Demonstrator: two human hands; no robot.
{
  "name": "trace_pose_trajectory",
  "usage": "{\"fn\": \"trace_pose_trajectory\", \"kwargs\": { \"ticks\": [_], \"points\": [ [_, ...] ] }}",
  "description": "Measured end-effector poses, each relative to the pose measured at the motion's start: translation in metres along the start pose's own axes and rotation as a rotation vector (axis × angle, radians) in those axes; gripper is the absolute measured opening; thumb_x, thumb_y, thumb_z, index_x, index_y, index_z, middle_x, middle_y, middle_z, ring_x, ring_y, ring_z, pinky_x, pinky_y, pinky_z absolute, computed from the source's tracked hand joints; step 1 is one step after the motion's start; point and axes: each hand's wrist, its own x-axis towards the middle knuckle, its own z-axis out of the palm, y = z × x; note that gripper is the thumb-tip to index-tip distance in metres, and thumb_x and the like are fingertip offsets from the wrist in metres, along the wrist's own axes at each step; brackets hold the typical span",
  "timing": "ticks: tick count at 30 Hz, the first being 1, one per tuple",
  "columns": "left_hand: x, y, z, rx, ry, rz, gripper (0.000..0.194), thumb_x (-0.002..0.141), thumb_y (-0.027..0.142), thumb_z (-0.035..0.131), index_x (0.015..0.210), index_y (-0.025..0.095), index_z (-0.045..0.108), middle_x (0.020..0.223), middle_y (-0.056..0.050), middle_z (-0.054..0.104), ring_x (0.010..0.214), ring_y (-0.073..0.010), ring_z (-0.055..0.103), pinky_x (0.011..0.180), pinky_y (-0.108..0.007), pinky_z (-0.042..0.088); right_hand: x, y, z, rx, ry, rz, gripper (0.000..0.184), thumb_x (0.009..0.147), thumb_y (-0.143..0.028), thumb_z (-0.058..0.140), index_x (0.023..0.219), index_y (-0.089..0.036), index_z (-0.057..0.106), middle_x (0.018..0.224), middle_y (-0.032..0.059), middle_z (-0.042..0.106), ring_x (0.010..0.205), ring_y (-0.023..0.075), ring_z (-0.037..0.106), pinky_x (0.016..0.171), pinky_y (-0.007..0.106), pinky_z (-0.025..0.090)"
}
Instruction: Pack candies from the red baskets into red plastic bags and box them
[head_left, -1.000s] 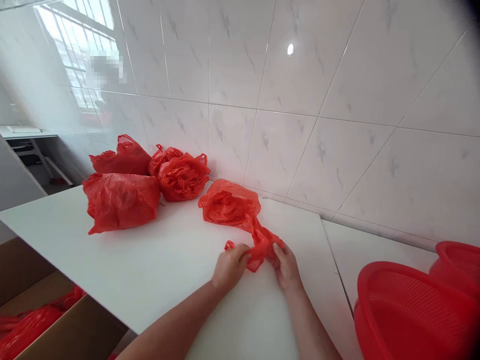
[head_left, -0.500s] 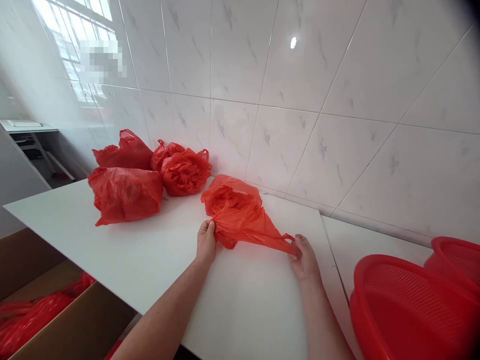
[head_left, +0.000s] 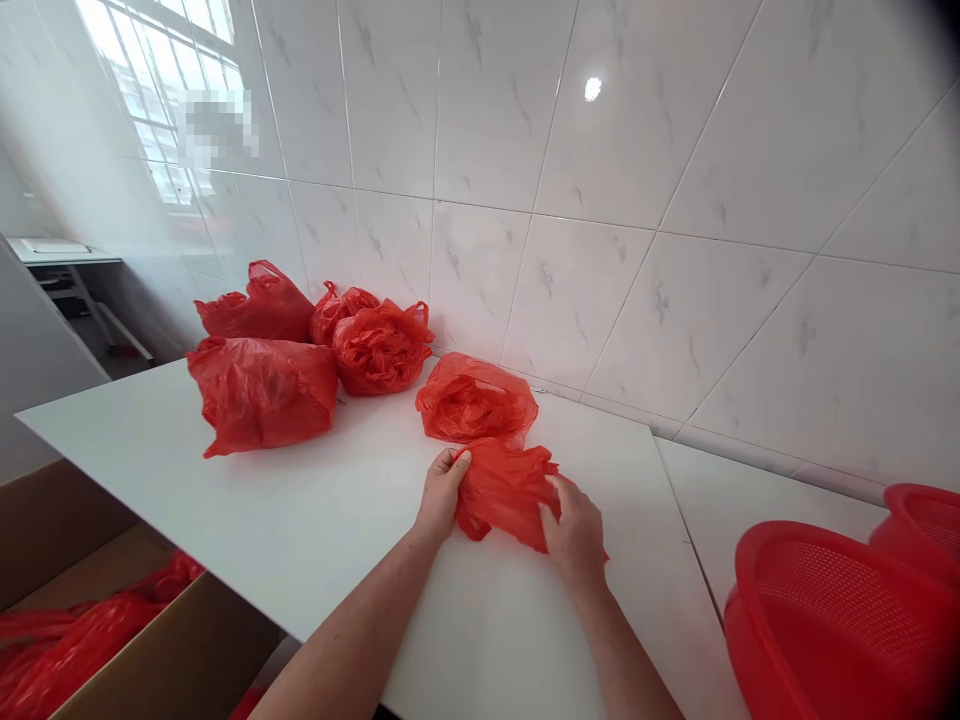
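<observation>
A red plastic bag [head_left: 487,440] lies on the white table [head_left: 300,530] near the tiled wall. Its bulging part sits toward the wall and its loose end is bunched up close to me. My left hand [head_left: 441,492] holds the left side of that bunched end with fingers closed on the plastic. My right hand [head_left: 576,530] presses and grips the right side of the same bunched end.
Three filled red bags [head_left: 262,390] [head_left: 382,345] [head_left: 259,305] sit at the table's far left. Red plastic baskets [head_left: 840,620] stand at the right. A cardboard box [head_left: 112,650] holding red bags lies on the floor at lower left.
The bag's end was stretched out to the right half a second ago. Both hands have since come together and folded that end into a bunch.
</observation>
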Motion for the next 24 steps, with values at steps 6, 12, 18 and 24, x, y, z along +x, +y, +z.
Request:
{"fn": "trace_pose_trajectory", "kwargs": {
  "ticks": [6,12,18,24],
  "points": [
    [-0.009,0.01,0.002,0.451,-0.162,0.039,0.066,0.063,0.023,0.07,0.124,0.027,0.044,0.089,-0.001,0.062,0.062,-0.0137,0.058,0.061,-0.027,0.048,0.006,0.014,-0.023,0.132,-0.072,0.37,0.024,0.083,-0.038,0.041,0.084,-0.023,0.06,0.072,-0.0004,0.062,0.062,0.015,0.053,0.056,0.024,0.04],
    [0.004,0.004,-0.009,0.904,0.039,0.161,0.053,0.064,0.006,0.05,0.112,0.026,0.057,0.094,-0.006,0.065,0.074,-0.0206,0.06,0.065,-0.03,0.044,0.01,0.016,-0.05,0.089,-0.015,0.414,0.021,0.074,-0.036,0.048,0.06,-0.02,0.048,0.054,-0.0041,0.043,0.052,0.0106,0.036,0.046,0.022,0.029],
    [0.0,-0.002,-0.008,0.958,0.027,0.277,0.053,0.065,0.002,0.044,0.11,0.026,0.058,0.1,-0.006,0.065,0.089,-0.0231,0.06,0.074,-0.032,0.043,0.014,0.013,-0.057,-0.122,0.122,0.371,0.025,0.074,-0.034,0.048,0.092,-0.021,0.06,0.074,0.0018,0.06,0.064,0.0168,0.052,0.059,0.027,0.04],
    [-0.005,-0.018,0.003,0.565,0.088,-0.039,0.057,0.07,0.015,0.051,0.125,0.028,0.042,0.087,-0.003,0.066,0.049,-0.0142,0.053,0.047,-0.025,0.038,-0.008,-0.033,-0.029,-0.24,0.439,-0.206,0.032,0.08,-0.024,0.054,0.111,-0.017,0.056,0.11,0.0155,0.056,0.106,0.03,0.051,0.089,0.047,0.04]
  ]
}}
